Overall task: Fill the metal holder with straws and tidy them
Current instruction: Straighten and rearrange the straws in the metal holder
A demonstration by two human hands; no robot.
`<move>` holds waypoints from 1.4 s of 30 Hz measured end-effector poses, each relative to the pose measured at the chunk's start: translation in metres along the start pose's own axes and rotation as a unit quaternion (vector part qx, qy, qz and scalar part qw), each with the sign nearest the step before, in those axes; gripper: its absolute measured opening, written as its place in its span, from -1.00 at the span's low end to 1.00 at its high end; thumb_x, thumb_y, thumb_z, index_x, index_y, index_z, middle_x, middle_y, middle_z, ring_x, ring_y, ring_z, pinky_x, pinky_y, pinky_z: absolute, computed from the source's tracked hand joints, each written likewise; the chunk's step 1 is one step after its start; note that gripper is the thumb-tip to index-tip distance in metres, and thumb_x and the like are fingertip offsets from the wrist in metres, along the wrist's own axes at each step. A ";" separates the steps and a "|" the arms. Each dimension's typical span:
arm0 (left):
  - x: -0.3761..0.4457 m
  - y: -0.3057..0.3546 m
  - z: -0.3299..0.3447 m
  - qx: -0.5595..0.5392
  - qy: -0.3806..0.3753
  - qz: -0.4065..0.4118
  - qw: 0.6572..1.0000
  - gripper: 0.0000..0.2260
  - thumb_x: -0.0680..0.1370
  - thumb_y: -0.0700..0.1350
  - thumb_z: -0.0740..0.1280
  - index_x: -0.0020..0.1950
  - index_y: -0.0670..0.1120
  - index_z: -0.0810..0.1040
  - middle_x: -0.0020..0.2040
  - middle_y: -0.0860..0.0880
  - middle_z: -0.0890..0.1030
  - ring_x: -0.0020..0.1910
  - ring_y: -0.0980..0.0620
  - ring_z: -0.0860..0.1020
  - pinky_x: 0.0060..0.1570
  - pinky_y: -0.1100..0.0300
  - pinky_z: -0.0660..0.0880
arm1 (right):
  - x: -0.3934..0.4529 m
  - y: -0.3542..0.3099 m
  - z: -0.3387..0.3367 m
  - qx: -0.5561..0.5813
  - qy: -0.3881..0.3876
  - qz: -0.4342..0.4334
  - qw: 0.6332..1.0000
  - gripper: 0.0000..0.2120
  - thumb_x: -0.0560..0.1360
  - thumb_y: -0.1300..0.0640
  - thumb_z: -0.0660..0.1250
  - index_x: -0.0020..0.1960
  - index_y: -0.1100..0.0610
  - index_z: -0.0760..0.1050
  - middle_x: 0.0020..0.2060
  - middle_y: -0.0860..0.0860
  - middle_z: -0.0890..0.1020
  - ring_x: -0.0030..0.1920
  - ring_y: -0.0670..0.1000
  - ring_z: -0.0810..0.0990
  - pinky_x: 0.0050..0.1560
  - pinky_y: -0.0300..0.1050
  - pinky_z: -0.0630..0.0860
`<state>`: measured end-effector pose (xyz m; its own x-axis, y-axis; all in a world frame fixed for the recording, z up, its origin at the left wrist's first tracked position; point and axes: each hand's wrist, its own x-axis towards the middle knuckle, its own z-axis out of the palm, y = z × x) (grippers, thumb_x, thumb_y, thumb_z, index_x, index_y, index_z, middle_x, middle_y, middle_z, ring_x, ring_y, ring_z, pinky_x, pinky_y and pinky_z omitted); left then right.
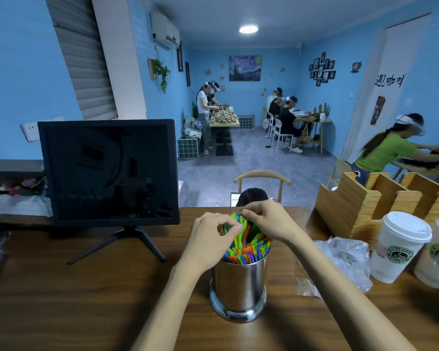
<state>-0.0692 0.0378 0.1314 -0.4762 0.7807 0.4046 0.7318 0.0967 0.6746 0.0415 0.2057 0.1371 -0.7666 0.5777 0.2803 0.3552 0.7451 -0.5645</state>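
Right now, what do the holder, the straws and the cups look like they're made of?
Holder: polished metal, likely stainless steel, with mirror-like reflections. Straws: probably plastic, with bright colours and hollow ends. Cups: seemingly paper with a printed logo, under matte white lids that look plastic.

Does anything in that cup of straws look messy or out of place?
Yes. Several straws stand taller and lean at the back of the metal holder, pinched by both hands; the rest sit level. A crumpled plastic wrapper lies beside it.
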 end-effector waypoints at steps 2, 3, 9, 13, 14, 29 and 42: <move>0.001 -0.001 -0.003 0.002 0.003 -0.002 1.000 -0.84 0.57 0.13 0.39 0.00 0.13 0.75 0.04 0.22 0.67 0.15 0.22 0.49 0.11 0.26 0.40 | 0.000 -0.001 0.000 0.018 0.003 0.016 1.000 -0.79 0.62 -0.02 0.35 0.08 0.03 0.72 -0.07 -0.06 0.75 -0.05 -0.13 0.68 0.05 -0.02 0.64; 0.002 -0.001 -0.005 0.002 0.005 0.000 1.000 -0.83 0.58 0.13 0.38 0.00 0.13 0.75 0.03 0.23 0.68 0.14 0.23 0.49 0.10 0.29 0.40 | 0.001 -0.001 0.000 0.023 0.004 0.022 0.999 -0.81 0.61 -0.01 0.36 0.04 0.03 0.73 -0.11 -0.07 0.75 -0.07 -0.14 0.68 0.03 -0.04 0.64; 0.003 -0.002 -0.008 -0.008 0.000 -0.006 1.000 -0.83 0.59 0.10 0.38 0.02 0.11 0.76 0.04 0.22 0.68 0.09 0.30 0.51 -0.06 0.56 0.31 | 0.005 -0.002 -0.006 0.110 0.007 0.061 0.992 -0.90 0.52 0.05 0.50 -0.16 0.00 0.73 -0.23 -0.11 0.74 -0.18 -0.20 0.68 -0.18 -0.32 0.51; 0.003 -0.001 -0.008 -0.031 0.003 -0.018 0.999 -0.81 0.59 0.09 0.40 0.08 0.06 0.75 0.05 0.17 0.72 0.04 0.27 0.60 0.03 0.33 0.52 | 0.005 -0.002 -0.009 0.132 0.033 0.073 0.988 -0.88 0.48 -0.01 0.53 -0.21 -0.02 0.70 -0.28 -0.10 0.73 -0.21 -0.14 0.69 -0.25 -0.33 0.56; 0.003 -0.001 -0.008 -0.041 -0.001 -0.024 0.999 -0.79 0.58 0.09 0.40 0.13 0.06 0.73 0.07 0.17 0.71 0.05 0.25 0.62 0.05 0.28 0.57 | 0.005 -0.004 -0.010 0.125 0.042 0.066 0.989 -0.87 0.48 -0.01 0.53 -0.22 -0.02 0.70 -0.29 -0.11 0.72 -0.23 -0.14 0.68 -0.29 -0.38 0.53; 0.012 0.004 -0.007 -0.160 -0.012 -0.053 0.986 -0.56 0.55 0.08 0.44 0.42 0.06 0.54 0.26 0.15 0.63 0.22 0.21 0.59 0.30 0.16 0.53 | 0.007 -0.017 -0.021 0.023 -0.011 -0.017 1.000 -0.81 0.55 -0.03 0.46 -0.11 0.09 0.68 -0.22 -0.05 0.72 -0.17 -0.13 0.67 -0.05 -0.01 0.61; 0.017 0.017 -0.009 -0.250 0.002 -0.015 0.968 -0.83 0.64 -0.10 0.34 0.15 0.13 0.64 -0.02 0.12 0.73 0.05 0.19 0.66 0.13 0.25 0.54 | -0.019 -0.077 -0.091 0.281 0.275 -0.113 0.913 -0.88 0.67 0.21 0.28 -0.04 0.20 0.48 -0.22 0.05 0.64 -0.31 0.03 0.64 -0.37 -0.32 0.50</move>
<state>-0.0692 0.0466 0.1555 -0.4952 0.7802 0.3822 0.3911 -0.1927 0.8999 0.0772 0.1683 0.2458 -0.3476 0.6256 0.6984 -0.2274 0.6663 -0.7101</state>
